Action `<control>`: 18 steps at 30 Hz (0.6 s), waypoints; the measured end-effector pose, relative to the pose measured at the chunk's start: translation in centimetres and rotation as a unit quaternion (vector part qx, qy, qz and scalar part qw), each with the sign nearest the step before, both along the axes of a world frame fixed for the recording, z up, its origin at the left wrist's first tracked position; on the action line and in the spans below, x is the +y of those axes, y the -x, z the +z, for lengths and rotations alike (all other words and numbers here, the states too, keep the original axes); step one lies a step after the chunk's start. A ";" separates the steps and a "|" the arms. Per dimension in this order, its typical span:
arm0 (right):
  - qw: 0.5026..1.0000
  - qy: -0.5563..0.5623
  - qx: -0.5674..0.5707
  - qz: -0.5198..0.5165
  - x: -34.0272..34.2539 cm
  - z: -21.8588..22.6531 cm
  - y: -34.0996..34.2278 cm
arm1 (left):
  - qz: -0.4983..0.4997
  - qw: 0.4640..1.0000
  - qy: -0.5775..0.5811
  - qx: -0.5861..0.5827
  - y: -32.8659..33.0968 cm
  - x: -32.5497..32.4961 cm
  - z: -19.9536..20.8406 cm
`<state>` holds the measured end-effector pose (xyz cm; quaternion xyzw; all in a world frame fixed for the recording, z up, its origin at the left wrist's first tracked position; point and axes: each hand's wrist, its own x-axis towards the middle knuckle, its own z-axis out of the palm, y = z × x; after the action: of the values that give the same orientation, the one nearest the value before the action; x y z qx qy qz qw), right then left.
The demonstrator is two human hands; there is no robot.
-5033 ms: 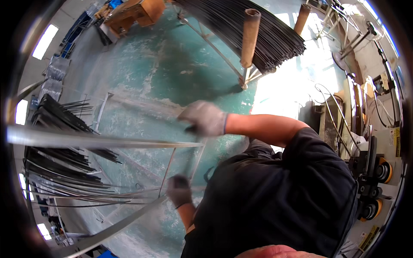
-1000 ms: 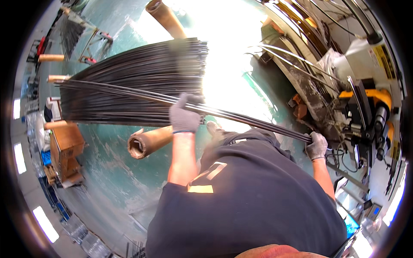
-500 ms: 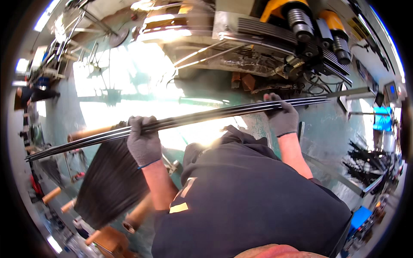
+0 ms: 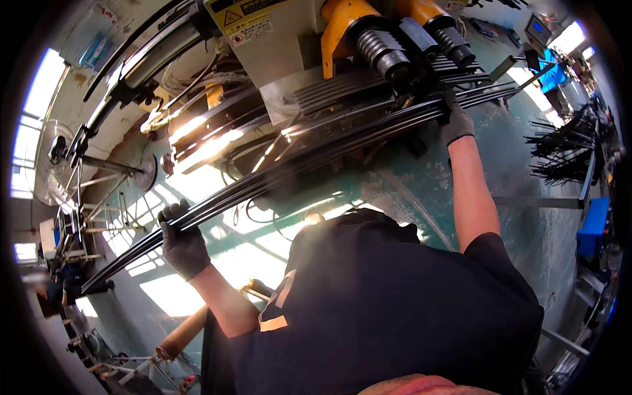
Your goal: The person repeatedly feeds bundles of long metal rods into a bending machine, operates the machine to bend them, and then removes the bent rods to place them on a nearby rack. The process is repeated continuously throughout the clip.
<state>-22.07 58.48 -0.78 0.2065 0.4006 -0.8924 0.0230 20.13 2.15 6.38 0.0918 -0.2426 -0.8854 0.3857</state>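
A bundle of long, thin black metal rods [image 4: 289, 160] stretches slantwise across the view, its far right end higher than its left. My left hand [image 4: 184, 245], in a dark grey work glove, is closed round the bundle toward its left end. Farther right, my gloved right hand [image 4: 457, 122] grips the same bundle with the arm stretched out; its fingers are partly hidden by the rods. Close beyond my right hand is a machine with orange housings and ribbed metal cylinders [image 4: 384, 54]. More dark bars [image 4: 342, 89] lie side by side on its bed.
A metal stand [image 4: 540, 202] on the right carries a heap of black rods [image 4: 565, 146]. At lower left is a brown roller [image 4: 182, 334]. A caged fan [image 4: 56, 151] and a disc-based stand [image 4: 145, 168] are at the left. A person [image 4: 59, 286] stands at the far left.
The rods have come up to the machine, and their right end now overlaps its edge. My right arm has reached farther forward; my left hand has shifted left and slightly down. The view has turned.
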 end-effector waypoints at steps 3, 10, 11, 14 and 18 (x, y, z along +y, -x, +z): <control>0.994 -0.052 -0.054 -0.074 -4.0 3.3 1.1 | 0.033 0.990 -0.029 -0.134 4.1 -1.2 -0.4; 0.997 0.016 0.064 -0.050 -7.5 3.1 4.3 | 0.079 0.971 -0.077 -0.212 11.2 -1.7 -2.5; 0.996 0.025 0.076 -0.045 -7.8 2.9 4.5 | 0.078 0.968 -0.093 -0.220 12.5 -1.0 -2.6; 0.998 0.014 0.049 -0.022 -9.9 4.6 4.1 | 0.054 0.974 -0.099 -0.195 14.8 -0.7 -5.0; 0.996 -0.075 0.018 -0.046 -10.4 1.6 6.6 | -0.034 0.973 -0.021 -0.227 19.5 3.2 -5.2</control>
<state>-28.65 48.11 0.78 0.2097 0.4565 -0.8637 -0.0407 0.58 5.38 1.21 0.2900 -0.3085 -0.8588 0.2885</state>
